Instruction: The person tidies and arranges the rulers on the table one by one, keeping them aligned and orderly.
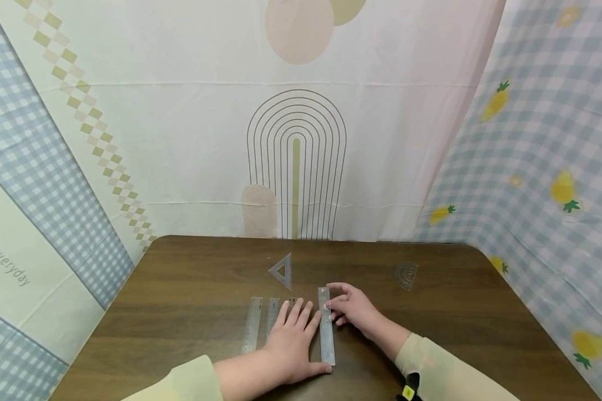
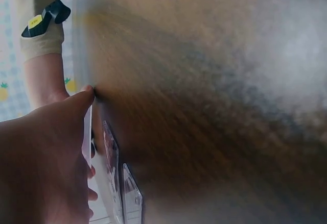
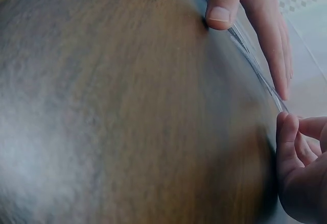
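Observation:
My right hand (image 1: 357, 311) pinches the upper part of a clear ruler (image 1: 327, 345), which stands lengthwise in front of me. In the right wrist view, thumb and fingers of that hand (image 3: 306, 173) meet at the ruler's end (image 3: 263, 78). Fingers spread, my left hand (image 1: 292, 340) lies palm down just left of this ruler, its thumb by the near end. Two more clear rulers, one on the far left (image 1: 252, 326) and one beside it (image 1: 273, 312), lie roughly parallel. The left hand and forearm partly cover them; another clear piece (image 1: 292, 301) peeks out under the fingers.
A small clear set square (image 1: 287, 273) lies beyond the hands on the brown wooden table (image 1: 205, 273). Farther right is a clear protractor (image 1: 406, 275). Patterned cloths (image 1: 195, 139) hang behind the table and along both sides.

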The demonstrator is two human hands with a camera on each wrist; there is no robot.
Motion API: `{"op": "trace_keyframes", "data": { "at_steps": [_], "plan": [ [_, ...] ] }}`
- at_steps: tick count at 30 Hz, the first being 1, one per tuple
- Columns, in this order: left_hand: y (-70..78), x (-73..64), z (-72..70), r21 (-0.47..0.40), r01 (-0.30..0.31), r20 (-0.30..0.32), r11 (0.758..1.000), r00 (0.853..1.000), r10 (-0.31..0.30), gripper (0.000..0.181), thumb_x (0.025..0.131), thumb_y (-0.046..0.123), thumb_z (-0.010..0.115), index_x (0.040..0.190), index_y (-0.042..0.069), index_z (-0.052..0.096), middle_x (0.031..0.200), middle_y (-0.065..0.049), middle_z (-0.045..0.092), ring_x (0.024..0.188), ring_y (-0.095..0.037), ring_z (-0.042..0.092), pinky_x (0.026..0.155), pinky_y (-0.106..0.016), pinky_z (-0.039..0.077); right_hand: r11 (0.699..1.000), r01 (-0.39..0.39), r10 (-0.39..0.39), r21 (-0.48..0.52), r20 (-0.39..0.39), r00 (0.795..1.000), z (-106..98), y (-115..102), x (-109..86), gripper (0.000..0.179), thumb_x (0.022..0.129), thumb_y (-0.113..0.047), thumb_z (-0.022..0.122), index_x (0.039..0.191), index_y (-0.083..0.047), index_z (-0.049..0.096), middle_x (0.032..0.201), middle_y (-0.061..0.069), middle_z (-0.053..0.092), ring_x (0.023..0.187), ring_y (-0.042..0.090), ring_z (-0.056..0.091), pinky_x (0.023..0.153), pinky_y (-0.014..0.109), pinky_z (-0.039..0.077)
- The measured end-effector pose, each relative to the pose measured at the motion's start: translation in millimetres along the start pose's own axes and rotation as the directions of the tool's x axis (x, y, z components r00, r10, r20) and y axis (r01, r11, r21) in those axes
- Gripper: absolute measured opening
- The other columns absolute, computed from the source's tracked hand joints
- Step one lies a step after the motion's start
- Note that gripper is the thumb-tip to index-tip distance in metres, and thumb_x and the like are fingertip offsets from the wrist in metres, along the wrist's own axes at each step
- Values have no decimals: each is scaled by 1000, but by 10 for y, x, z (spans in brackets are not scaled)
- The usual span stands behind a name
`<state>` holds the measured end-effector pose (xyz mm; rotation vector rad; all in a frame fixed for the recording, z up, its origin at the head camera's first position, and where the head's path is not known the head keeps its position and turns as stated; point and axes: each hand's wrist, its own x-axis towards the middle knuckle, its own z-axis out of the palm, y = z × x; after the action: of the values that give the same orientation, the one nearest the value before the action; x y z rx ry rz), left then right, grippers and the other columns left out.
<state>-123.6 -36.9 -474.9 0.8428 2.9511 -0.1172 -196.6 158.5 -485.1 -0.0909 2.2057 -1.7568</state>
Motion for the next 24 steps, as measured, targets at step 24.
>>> {"op": "trace_keyframes", "data": {
  "at_steps": [24],
  "plan": [
    [-76, -115, 57, -64, -13, 16, 998, 1000, 14, 106, 78, 91, 34, 155, 19, 37, 163, -8, 25, 151, -30, 13, 119, -54, 10, 972, -12, 24, -234, 48, 999, 129, -101, -14, 50, 91, -9, 69, 138, -2, 52, 83, 7, 69, 54, 16, 60, 45, 29, 49]
  ]
}}
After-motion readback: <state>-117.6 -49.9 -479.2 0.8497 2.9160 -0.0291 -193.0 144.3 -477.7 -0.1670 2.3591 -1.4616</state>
